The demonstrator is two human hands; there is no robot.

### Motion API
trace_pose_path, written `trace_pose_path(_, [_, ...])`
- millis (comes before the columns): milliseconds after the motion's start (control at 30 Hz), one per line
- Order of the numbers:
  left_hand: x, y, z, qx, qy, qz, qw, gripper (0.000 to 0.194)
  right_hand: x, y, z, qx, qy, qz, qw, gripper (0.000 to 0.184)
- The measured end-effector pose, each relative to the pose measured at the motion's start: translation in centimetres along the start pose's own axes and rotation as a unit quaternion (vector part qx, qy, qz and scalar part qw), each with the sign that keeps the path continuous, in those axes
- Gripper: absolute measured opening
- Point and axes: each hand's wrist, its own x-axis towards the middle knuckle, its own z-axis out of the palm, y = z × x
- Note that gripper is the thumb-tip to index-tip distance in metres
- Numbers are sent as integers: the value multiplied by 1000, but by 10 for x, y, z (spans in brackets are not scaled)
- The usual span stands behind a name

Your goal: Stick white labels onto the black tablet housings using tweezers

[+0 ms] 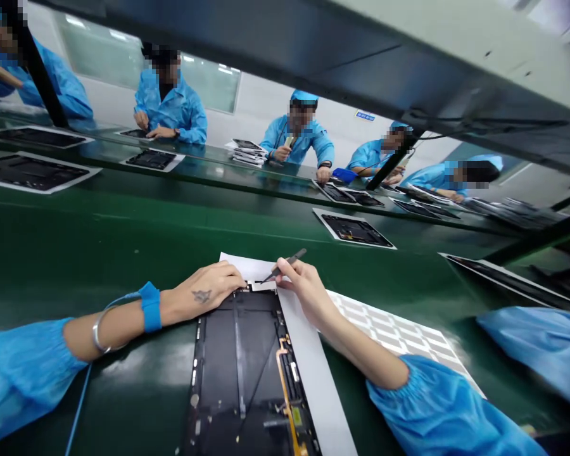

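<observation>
An open black tablet chassis (247, 373) lies in a white tray (313, 373) on the green belt in front of me. My left hand (206, 292) rests on the chassis's far left corner, fingers curled down onto its edge. My right hand (301, 285) pinches dark tweezers (285, 263), whose tip points at the far edge of the chassis near my left fingertips. A blue wrist strap (151, 306) and a metal bangle sit on my left wrist. A sheet of small white stickers (394, 332) lies under my right forearm.
Several more trays with black chassis (354, 229) lie on the green conveyor belt (99, 240). Several people in blue coats sit across the line. Another person's blue sleeve (541, 348) is at my right. A dark shelf hangs overhead.
</observation>
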Motion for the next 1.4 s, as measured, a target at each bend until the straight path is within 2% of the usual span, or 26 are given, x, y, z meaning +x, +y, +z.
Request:
trace_pose_path(300, [5,6,0,34,-17,-7,999,35,-2,-2,-2,-32,-5,18,999,47])
trace_pose_path(633, [5,6,2,58,19,12,998,29,-2,-4,-1,-29,6,22,999,47])
trace_pose_path(1067, [5,5,4,74,19,13,997,29,-5,-4,1,-19,26,17,999,47])
trace_pose_path(1400, [5,4,5,66,25,18,997,27,-5,-5,1,-19,19,17,1000,48])
